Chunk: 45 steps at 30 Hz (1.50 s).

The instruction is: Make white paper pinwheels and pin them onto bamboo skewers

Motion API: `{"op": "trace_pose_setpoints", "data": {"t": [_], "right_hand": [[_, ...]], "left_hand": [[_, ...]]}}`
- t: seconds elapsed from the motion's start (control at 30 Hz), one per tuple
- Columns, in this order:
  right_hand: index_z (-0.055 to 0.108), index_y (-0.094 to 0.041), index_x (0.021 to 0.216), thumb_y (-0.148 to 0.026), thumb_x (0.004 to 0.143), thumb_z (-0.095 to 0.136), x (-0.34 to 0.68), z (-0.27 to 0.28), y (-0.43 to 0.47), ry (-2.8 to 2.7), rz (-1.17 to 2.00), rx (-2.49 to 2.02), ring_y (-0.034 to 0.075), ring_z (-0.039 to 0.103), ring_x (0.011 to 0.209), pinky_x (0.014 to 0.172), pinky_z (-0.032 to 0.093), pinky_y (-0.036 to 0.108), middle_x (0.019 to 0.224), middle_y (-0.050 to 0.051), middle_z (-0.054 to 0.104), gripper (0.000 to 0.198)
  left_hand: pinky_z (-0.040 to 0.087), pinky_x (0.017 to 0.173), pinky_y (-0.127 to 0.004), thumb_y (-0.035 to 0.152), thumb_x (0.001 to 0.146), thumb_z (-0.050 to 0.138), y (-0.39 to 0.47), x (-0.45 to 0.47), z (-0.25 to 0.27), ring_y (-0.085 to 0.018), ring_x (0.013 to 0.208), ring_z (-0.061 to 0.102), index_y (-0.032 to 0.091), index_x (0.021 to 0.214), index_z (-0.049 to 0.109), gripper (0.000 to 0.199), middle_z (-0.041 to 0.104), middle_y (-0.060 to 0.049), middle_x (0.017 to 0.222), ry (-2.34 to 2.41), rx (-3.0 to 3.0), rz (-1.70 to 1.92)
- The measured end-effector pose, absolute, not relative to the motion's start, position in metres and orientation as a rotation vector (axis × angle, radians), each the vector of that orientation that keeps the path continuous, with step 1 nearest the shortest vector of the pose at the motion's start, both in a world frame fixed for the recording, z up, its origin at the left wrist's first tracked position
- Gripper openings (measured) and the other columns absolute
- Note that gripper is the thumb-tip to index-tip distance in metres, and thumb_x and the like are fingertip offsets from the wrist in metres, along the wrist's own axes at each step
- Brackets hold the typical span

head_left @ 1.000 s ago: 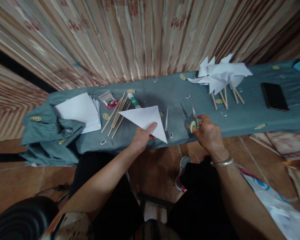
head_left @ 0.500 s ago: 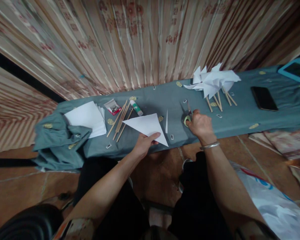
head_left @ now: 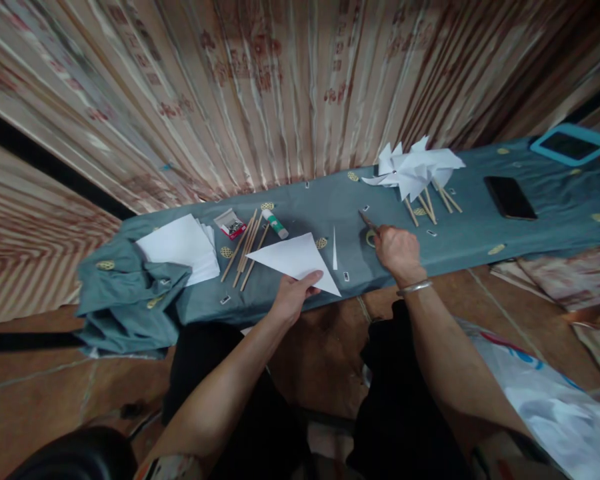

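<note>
A white paper triangle (head_left: 299, 255) is pinched by the left hand (head_left: 291, 297) over the near edge of a grey-green cloth (head_left: 325, 200). From it, scissors (head_left: 368, 221) are gripped by the right hand (head_left: 400, 253) at two o'clock; wooden sticks (head_left: 249, 243) are laid at nine, a glue stick (head_left: 275, 225) at eleven, paper pinwheels (head_left: 417, 172) farther off at two.

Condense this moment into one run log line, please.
left hand: holding white paper triangle | right hand: holding scissors | between hands: thin white sliver on cloth | beyond right hand: paper pinwheels
</note>
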State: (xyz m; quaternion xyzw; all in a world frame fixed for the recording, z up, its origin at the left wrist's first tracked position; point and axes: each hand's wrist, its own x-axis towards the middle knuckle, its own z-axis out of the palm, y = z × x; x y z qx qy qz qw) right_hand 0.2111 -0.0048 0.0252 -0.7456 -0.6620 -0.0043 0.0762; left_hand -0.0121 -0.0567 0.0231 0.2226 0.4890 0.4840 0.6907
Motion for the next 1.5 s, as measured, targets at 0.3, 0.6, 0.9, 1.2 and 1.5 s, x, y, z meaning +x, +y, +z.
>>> {"op": "trace_pose_setpoints", "data": {"t": [0.3,0.6,0.9,1.2,1.5], "right_hand": [[0.067,-0.006,0.105,-0.028,0.095,0.04,0.184,0.028,-0.003,-2.103,-0.003,-2.222,0.034,0.065,0.094,0.084,0.046,0.043,0.097,0.025,0.07,0.037],[0.061,-0.012,0.114,-0.021,0.088,0.05,0.138,0.023,0.004,-2.303,0.229,-2.148,0.028,0.069,0.097,0.078,0.047,0.032,0.102,0.017,0.074,0.029],[0.064,-0.011,0.114,-0.017,0.091,0.04,0.135,0.025,0.002,-2.266,0.162,-2.186,0.029,0.07,0.093,0.078,0.047,0.033,0.099,0.019,0.074,0.033],[0.07,-0.013,0.1,-0.012,0.083,0.05,0.149,0.022,0.003,-2.317,0.066,-2.012,0.028,0.061,0.105,0.086,0.045,0.033,0.112,0.017,0.069,0.026],[0.072,-0.014,0.097,-0.046,0.091,0.047,0.163,0.03,0.006,-1.72,0.719,-1.617,0.024,0.065,0.087,0.079,0.048,0.034,0.096,0.012,0.073,0.041]], "left_hand": [[0.049,0.052,-0.022,0.021,0.046,0.089,-0.056,-0.016,0.025,-0.014,0.065,0.064,0.012,0.077,0.071,0.038,0.073,-0.005,0.078,1.095,0.44,1.131],[0.048,0.052,-0.022,0.02,0.047,0.087,-0.055,-0.015,0.022,-0.014,0.063,0.063,0.013,0.074,0.07,0.032,0.072,-0.003,0.074,1.098,0.432,1.134],[0.049,0.056,-0.024,0.024,0.046,0.088,-0.057,-0.014,0.023,-0.015,0.063,0.064,0.013,0.071,0.07,0.032,0.072,-0.004,0.073,1.065,0.438,1.106],[0.053,0.068,-0.031,0.023,0.045,0.089,-0.056,-0.016,0.017,-0.018,0.069,0.066,0.013,0.073,0.071,0.034,0.073,-0.004,0.074,1.086,0.466,1.139],[0.052,0.071,-0.031,0.023,0.041,0.09,-0.057,-0.019,0.012,-0.018,0.071,0.066,0.014,0.072,0.072,0.037,0.074,-0.005,0.077,1.108,0.506,1.095]]}}
